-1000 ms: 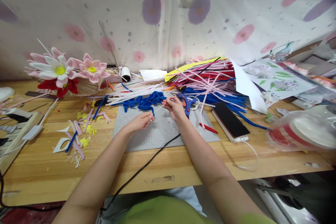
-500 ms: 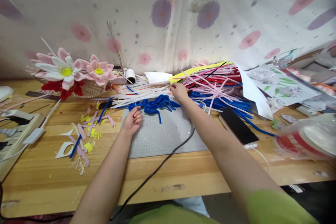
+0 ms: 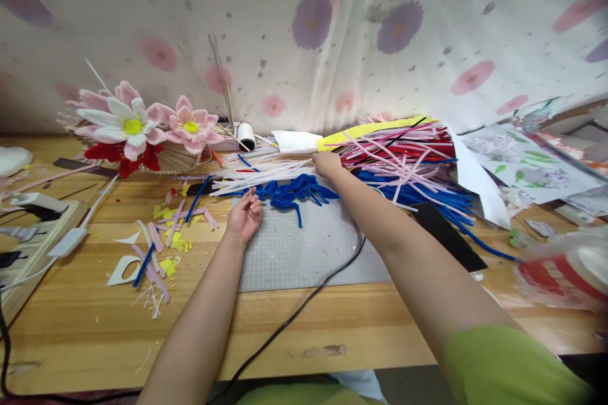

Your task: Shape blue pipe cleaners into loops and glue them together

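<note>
Head view: the left hand [image 3: 244, 218] sits just left of centre, at the upper left edge of the grey cutting mat [image 3: 304, 247]. Its fingers are pinched narrow on a thin white wire [image 3: 250, 193] that runs up from the fingertips towards the pile of white stems [image 3: 259, 171]. The right hand [image 3: 327, 164] is stretched farther up the frame, a little right of centre, resting on the near end of the white stems beside the twisted blue chenille piece [image 3: 289, 190]. Its fingers are curled down into the stems; whether they grip one I cannot tell.

To the right of that hand lies a thick heap of pink, red and blue chenille stems [image 3: 403, 158], with a yellow sheet [image 3: 375, 130] at its upper edge. A dark phone [image 3: 449, 237] lies to the right of the mat, partly behind the right forearm. A black cable [image 3: 294, 319] crosses the mat and the wooden tabletop [image 3: 332, 329] towards the bottom of the frame.

In the upper left stand pink and white handmade flowers [image 3: 142, 126], with a small white spool [image 3: 246, 135] to their right. Snipped scraps of pink, blue and yellow [image 3: 156, 247] are scattered on the tabletop left of the mat. A flowered cloth [image 3: 304, 25] hangs across the top, and printed flower sheets [image 3: 517, 161] lie at the right
</note>
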`<action>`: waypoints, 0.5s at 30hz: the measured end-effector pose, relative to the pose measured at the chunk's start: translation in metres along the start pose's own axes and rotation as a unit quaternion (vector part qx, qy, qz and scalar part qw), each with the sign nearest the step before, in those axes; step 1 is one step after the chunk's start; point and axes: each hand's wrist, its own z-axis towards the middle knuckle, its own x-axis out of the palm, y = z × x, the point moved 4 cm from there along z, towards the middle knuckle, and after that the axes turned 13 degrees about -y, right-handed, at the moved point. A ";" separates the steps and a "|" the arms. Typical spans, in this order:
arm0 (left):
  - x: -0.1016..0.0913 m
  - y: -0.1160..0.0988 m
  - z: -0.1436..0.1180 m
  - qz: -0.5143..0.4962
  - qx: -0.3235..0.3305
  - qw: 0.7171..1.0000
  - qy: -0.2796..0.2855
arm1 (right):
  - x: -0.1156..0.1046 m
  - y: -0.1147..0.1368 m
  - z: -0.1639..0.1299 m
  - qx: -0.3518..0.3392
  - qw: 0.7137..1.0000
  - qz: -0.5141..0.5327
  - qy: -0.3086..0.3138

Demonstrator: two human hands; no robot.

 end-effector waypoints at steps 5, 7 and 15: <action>-0.004 0.002 0.001 0.025 0.029 0.999 -0.022 | -0.001 0.000 -0.003 -0.005 1.000 -0.008 -0.014; -0.005 0.002 0.001 0.030 0.032 0.999 -0.024 | -0.006 0.001 -0.003 -0.001 0.999 -0.005 -0.044; -0.004 0.003 0.002 0.041 0.037 0.998 -0.008 | -0.022 0.012 -0.002 -0.009 0.997 0.007 -0.077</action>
